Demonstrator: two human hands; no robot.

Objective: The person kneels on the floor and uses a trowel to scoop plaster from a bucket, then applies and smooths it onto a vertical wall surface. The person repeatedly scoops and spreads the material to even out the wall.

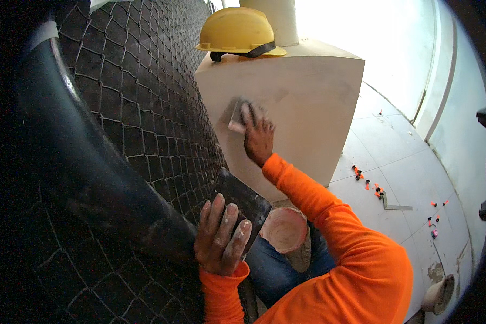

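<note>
My right hand (260, 132) presses a small flat scraper (236, 116) against the front of a beige plastered block (302, 119). The scraper is blurred, so its exact kind is unclear, and the surface around it is darker. Lower down, my left hand (224, 237) grips a dark rectangular plate (245, 202), its dusty fingers lying across the near face. Part of the plate is hidden behind those fingers. Between my knees stands a round tub (303, 215) with a reddish rim and pale, beige material in it.
A yellow hard hat (237, 32) rests on the block beside a round column (278, 19). Chain-link fence (140, 81) and a thick dark pipe (108, 146) run along the left. Orange-and-black clips (378, 191), a metal square (397, 207) and a roll (437, 296) lie on the tiled floor.
</note>
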